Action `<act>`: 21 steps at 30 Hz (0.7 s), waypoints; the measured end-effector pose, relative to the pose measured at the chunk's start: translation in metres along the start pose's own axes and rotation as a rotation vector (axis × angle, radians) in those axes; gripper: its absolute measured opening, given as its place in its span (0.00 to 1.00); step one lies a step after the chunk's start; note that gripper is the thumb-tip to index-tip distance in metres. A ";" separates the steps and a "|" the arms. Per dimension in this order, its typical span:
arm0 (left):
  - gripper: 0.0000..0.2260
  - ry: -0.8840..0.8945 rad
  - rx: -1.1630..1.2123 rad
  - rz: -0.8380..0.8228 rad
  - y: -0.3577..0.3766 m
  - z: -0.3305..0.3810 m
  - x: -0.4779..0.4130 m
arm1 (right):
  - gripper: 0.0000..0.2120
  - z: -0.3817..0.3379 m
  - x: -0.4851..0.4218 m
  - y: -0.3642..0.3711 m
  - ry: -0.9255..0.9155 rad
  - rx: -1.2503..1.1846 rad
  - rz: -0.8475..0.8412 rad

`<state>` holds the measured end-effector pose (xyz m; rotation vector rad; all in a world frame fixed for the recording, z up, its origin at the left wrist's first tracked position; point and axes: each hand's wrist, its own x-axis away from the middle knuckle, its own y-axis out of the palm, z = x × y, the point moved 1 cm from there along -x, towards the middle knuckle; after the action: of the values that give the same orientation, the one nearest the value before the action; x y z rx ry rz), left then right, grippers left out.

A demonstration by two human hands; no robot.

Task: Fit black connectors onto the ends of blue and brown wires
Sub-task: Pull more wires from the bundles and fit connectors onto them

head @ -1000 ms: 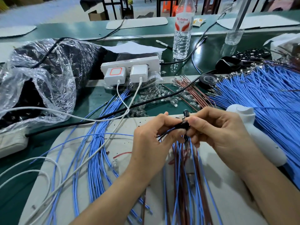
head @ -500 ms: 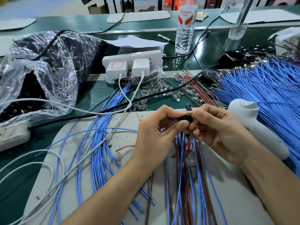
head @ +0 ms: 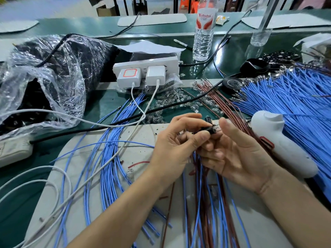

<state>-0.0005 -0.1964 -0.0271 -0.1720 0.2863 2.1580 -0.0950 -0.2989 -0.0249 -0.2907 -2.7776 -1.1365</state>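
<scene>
My left hand [head: 176, 147] pinches a small black connector [head: 210, 126] between thumb and forefinger above the grey mat [head: 136, 208]. My right hand [head: 238, 154] is just right of it, thumb raised beside the connector, its lower fingers curled round a bundle of blue and brown wires [head: 209, 199] that hangs down toward me. The wire ends at the connector are hidden by my fingers. Loose blue wires [head: 109, 167] lie spread on the mat to the left. A large pile of blue wires [head: 293, 99] and a row of brown wires [head: 220, 101] lie at the right.
A white glue gun [head: 279, 145] lies just right of my right hand. A power strip [head: 146, 67] with two chargers, a water bottle [head: 204, 34] and a clear plastic bag of black parts [head: 50, 76] stand behind. White and black cables cross the green table [head: 107, 102].
My right thumb has lifted off the connector and the right hand has opened slightly. The left hand keeps pinching the connector. The view has tilted a little downward.
</scene>
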 end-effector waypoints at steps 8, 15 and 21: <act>0.07 0.021 -0.068 -0.076 0.000 -0.003 0.001 | 0.26 0.001 -0.002 -0.001 -0.035 -0.031 0.082; 0.07 0.090 -0.268 -0.114 -0.001 -0.004 0.002 | 0.19 0.007 -0.004 0.003 -0.104 0.007 0.088; 0.07 0.092 -0.223 -0.119 0.001 -0.003 0.004 | 0.15 0.006 -0.002 0.004 -0.091 -0.001 0.023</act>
<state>-0.0034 -0.1947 -0.0312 -0.4056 0.0847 2.0632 -0.0924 -0.2921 -0.0268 -0.3825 -2.8444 -1.1478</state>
